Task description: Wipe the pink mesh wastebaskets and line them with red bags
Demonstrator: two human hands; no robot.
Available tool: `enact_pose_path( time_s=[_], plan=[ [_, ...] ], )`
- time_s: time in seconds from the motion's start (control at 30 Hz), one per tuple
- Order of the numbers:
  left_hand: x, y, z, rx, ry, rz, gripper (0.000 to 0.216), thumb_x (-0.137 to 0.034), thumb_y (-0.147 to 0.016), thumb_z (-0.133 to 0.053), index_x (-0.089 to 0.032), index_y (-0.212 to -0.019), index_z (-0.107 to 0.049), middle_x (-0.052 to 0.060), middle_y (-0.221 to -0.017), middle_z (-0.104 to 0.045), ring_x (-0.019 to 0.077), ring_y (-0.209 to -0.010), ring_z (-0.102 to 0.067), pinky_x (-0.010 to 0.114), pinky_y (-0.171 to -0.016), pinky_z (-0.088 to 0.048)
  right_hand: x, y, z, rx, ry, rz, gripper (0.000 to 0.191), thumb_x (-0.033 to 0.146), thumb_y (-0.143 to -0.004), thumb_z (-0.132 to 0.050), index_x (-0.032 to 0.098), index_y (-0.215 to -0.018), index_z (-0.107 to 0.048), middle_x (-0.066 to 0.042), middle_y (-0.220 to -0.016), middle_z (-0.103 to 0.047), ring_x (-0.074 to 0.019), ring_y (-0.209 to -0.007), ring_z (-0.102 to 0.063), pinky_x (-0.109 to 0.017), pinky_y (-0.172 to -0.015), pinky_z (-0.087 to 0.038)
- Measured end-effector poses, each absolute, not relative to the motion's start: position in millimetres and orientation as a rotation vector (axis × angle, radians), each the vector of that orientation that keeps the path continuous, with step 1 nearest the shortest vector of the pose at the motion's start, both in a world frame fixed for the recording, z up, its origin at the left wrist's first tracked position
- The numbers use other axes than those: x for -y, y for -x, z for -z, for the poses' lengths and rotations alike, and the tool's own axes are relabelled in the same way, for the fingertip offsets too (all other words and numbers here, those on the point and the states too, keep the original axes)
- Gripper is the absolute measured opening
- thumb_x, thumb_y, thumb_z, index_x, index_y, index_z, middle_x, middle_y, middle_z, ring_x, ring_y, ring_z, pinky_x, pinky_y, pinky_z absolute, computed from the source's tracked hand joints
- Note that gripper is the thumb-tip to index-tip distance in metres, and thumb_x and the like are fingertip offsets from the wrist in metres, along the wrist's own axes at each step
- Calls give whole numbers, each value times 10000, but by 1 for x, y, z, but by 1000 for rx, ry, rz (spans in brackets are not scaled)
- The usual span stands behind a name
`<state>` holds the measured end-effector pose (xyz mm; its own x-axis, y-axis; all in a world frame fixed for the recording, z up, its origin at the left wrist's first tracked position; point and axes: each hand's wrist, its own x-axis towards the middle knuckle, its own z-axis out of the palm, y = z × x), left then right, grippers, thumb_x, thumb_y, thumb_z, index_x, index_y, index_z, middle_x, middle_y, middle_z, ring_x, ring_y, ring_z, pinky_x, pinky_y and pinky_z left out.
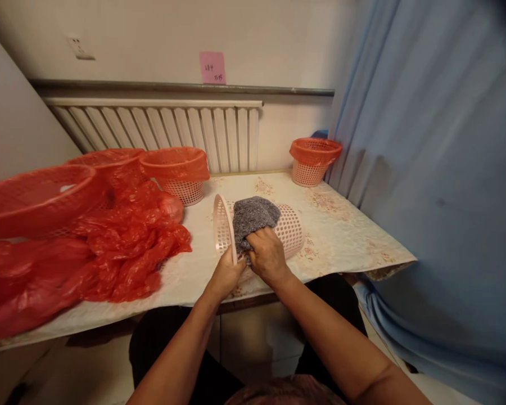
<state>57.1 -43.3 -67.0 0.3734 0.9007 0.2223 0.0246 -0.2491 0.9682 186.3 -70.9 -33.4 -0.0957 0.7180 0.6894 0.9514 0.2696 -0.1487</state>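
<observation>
A pale pink perforated basket (293,228) lies on its side on the table, its open rim turned to the left. My left hand (226,274) grips that rim at its lower edge. My right hand (268,256) is closed on a grey cloth (253,216) and presses it against the basket's outer wall. The cloth drapes over the top of the basket.
A heap of red plastic bags (122,247) fills the table's left side. Baskets lined with red bags stand at the left (37,197), behind the heap (177,169) and at the far right corner (314,160). A radiator (160,126) runs along the wall; a blue curtain (438,169) hangs on the right.
</observation>
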Motion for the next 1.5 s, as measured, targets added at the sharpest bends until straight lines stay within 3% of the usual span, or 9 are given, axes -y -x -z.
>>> enact_pose_path(
  time_s=[0.5, 0.77, 0.93, 1.03, 1.2, 1.37, 1.5],
  plan=[
    [46, -52, 75, -895, -1657, -933, 457, -304, -784, -529, -100, -1194, -538, 115, -1210, -626, 235, -1136, -567, 408, -1048, -382, 49, -314, 73, 1456, 1830, 396, 187, 63, -710, -429, 187, -770, -555, -59, -824, -571, -202, -848, -455, -291, -741, -351],
    [44, -49, 78, -893, -1678, -855, 431, -325, -773, -552, -100, -1136, -603, 107, -1179, -651, 250, -1122, -576, 423, -1038, -389, 85, -237, 87, 1479, 1633, 335, 185, 60, -690, -425, 195, -742, -540, -66, -807, -557, -221, -846, -436, -326, -754, -352],
    [44, -48, 76, -905, -1762, -811, 265, -269, -757, -538, -114, -919, -679, 59, -924, -718, 235, -926, -621, 373, -885, -490, 101, -177, 81, 1746, 1366, 258, 176, 67, -645, -455, 205, -712, -540, -51, -778, -556, -214, -821, -435, -330, -733, -348],
    [44, -44, 78, -958, -1837, -829, 228, -255, -767, -510, -132, -854, -681, 45, -870, -715, 226, -878, -608, 366, -858, -493, 96, -168, 74, 1774, 1355, 311, 165, 68, -626, -457, 208, -667, -535, -51, -731, -535, -212, -772, -414, -329, -692, -330],
    [41, -43, 84, -1012, -1760, -821, 252, -320, -785, -540, -129, -901, -656, 48, -870, -709, 226, -857, -624, 384, -877, -492, 73, -192, 56, 1857, 1354, 356, 160, 69, -632, -463, 209, -662, -533, -56, -741, -534, -215, -776, -410, -334, -707, -330],
    [45, -41, 89, -978, -1701, -768, 371, -352, -821, -534, -126, -1102, -627, 87, -1098, -688, 245, -1056, -608, 417, -1011, -416, 51, -245, 44, 1759, 1478, 311, 168, 59, -660, -446, 205, -709, -514, -62, -816, -548, -219, -853, -434, -329, -769, -347],
    [48, -37, 98, -1003, -1729, -727, 369, -328, -824, -526, -131, -1116, -636, 87, -1120, -686, 247, -1089, -600, 426, -1023, -409, 46, -290, 54, 1552, 1637, 287, 165, 62, -678, -424, 211, -706, -490, -53, -789, -532, -213, -827, -440, -315, -732, -348]
  ],
)
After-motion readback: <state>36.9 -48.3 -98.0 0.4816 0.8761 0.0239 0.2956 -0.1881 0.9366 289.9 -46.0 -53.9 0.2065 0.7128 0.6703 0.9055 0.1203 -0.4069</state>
